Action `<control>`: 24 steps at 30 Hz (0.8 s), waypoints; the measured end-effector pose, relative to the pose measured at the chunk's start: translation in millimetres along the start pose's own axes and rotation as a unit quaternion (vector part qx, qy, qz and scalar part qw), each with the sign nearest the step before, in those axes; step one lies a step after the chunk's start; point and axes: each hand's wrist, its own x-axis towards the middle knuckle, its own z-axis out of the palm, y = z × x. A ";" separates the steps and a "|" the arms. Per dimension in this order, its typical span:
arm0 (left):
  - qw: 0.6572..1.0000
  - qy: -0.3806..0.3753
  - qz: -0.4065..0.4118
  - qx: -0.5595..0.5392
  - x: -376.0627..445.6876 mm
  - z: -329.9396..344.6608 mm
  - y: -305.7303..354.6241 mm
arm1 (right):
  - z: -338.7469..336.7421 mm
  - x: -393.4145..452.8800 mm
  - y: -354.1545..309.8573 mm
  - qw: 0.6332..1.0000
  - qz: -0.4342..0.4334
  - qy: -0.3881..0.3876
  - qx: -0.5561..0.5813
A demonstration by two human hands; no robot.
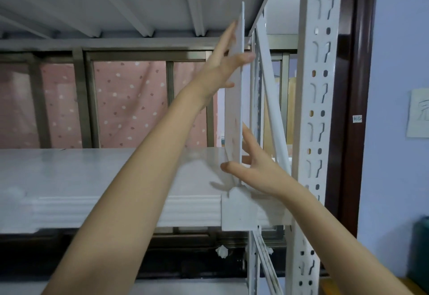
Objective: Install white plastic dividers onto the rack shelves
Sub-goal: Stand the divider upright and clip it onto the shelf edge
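1 divider (234,108), L hand (220,69), R hand (260,174)

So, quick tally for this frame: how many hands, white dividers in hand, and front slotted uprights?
hands: 2 (left hand, right hand)
white divider: 1
front slotted upright: 1
Total: 4

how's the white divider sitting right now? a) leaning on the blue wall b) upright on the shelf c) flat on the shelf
b: the divider stands on edge on the lower shelf, left hand at its upper part, right hand near its foot
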 end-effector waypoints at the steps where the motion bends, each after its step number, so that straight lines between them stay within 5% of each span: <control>1: 1.000 0.001 -0.009 0.005 -8.8 3.9 -3.0 | 0.7 -2.8 0.6 1.000 -0.003 0.000 0.007; 8: 0.998 -0.046 -0.034 0.003 -94.9 22.3 -24.2 | 0.7 -38.2 2.2 0.998 0.005 -0.047 -0.043; 12: 0.992 -0.098 -0.068 0.029 -143.5 33.0 -37.6 | -2.0 -57.8 10.8 0.980 -0.028 -0.059 -0.188; 15: 0.980 -0.128 -0.076 0.134 -172.7 37.5 -42.7 | 3.9 -67.8 19.0 0.926 -0.110 -0.014 -0.361; 18: 0.950 -0.081 -0.016 0.301 -193.7 43.9 -47.9 | 11.0 -74.6 25.3 0.862 -0.169 0.058 -0.474; 24: 0.882 -0.029 0.075 0.464 -208.4 51.1 -61.6 | 13.4 -76.5 45.1 0.845 -0.175 0.102 -0.495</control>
